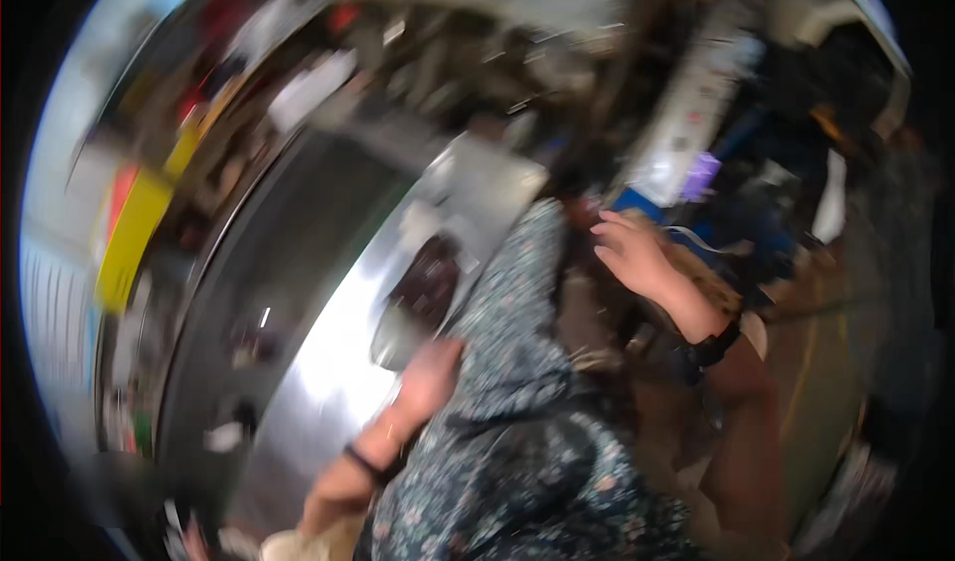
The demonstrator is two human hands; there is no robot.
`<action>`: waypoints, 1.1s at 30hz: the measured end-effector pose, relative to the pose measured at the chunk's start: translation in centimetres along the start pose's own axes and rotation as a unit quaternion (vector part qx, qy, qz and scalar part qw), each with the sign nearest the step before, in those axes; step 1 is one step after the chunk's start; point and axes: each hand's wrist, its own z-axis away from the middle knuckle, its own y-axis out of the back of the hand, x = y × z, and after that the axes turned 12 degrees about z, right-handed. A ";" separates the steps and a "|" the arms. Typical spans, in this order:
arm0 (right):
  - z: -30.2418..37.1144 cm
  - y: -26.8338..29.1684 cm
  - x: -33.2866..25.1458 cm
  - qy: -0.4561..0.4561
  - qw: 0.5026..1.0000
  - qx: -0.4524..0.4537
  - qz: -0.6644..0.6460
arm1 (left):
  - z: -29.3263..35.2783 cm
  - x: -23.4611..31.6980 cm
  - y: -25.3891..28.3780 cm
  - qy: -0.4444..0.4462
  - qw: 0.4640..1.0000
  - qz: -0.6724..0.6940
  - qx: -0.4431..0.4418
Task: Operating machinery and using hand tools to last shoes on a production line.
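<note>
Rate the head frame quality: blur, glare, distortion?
Head view: heavy motion blur throughout, so small items on the upper shelves are unreadable; strong glare on the shiny metal counter; fisheye bends the counter's edge and leaves black corners. The left hand at the patterned cloth and the raised right hand are soft but recognisable; whether either grips anything is unclear.

1. Only one view is given, taken from a camera worn on the person's head.
2. The scene is looked down upon steeply and at a tilt, so that the steel desk (328, 362) runs slantwise from lower left to upper centre.
3. The view is close: the left hand (430, 377) and right hand (637, 258) are seen near the middle, with the forearms entering from the lower edge.
4. Straight edges are bent toward the dark rim, and the whole picture is smeared by motion blur.
</note>
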 end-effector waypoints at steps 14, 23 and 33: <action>9.6 19.4 17.9 -0.401 0.789 0.408 0.223 | -6.9 5.9 -2.0 -0.058 0.991 0.118 -0.026; 10.7 4.9 -2.0 -0.026 0.902 0.398 0.164 | -19.0 11.1 -0.4 -0.043 0.897 0.440 -0.017; 2.8 -8.1 -6.0 -0.067 0.911 -0.011 -0.408 | -13.6 2.3 -0.8 0.166 0.777 0.606 -0.036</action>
